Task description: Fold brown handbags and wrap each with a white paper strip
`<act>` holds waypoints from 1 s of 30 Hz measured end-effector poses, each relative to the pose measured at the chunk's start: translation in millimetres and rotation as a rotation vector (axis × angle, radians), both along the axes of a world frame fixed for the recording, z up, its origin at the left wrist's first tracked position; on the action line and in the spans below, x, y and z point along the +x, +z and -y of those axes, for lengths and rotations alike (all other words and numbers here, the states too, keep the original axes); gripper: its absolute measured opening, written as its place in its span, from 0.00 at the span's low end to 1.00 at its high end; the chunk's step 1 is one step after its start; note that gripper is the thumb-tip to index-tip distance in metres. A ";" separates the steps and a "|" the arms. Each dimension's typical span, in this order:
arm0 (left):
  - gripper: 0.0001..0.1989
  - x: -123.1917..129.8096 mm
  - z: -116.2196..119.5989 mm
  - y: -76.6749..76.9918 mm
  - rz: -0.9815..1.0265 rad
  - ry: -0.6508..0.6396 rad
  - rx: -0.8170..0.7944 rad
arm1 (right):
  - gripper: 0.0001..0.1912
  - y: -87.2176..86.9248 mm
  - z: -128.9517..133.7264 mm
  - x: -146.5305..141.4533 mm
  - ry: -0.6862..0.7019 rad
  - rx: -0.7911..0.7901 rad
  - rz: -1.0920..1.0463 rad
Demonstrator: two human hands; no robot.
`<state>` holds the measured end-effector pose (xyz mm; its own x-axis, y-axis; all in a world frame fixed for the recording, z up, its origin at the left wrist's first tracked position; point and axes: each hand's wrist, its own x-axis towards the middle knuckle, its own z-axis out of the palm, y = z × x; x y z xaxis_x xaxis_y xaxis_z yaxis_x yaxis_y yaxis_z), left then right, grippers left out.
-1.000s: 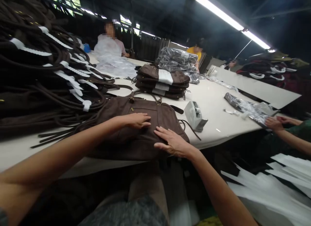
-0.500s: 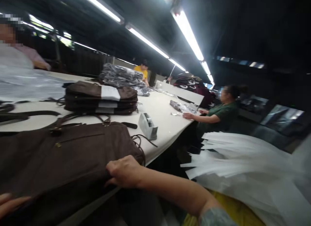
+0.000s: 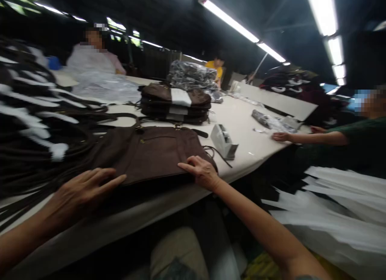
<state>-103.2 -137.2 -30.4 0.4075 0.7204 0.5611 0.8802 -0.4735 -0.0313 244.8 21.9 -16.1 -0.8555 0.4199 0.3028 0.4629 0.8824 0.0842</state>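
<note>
A dark brown handbag (image 3: 157,153) lies flat near the front edge of the table, its handles toward the far side. My right hand (image 3: 201,172) rests on the bag's near right edge, thumb and fingers apart. At the bag's near left side is my left hand (image 3: 87,187), fingers stretched out and seemingly touching the bag. Beyond the bag, a stack of similar brown bags (image 3: 153,105) wears white paper bands. A grey tape dispenser (image 3: 223,141) stands just right of the bag.
Dark bags with white-wrapped straps (image 3: 33,139) are heaped on the left. Plastic-wrapped bundles (image 3: 193,74) are piled farther back on the white table (image 3: 238,119). A co-worker's hand (image 3: 281,136) rests at the right edge. White sheets (image 3: 337,215) hang at lower right.
The view has swung left, bringing the left heap and my whole left hand into sight. My right hand has loosened from its closed grip on the bag's edge.
</note>
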 end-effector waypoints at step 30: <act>0.33 -8.0 40.0 9.3 -0.198 0.052 -0.321 | 0.40 -5.2 1.4 33.4 0.289 -0.124 0.138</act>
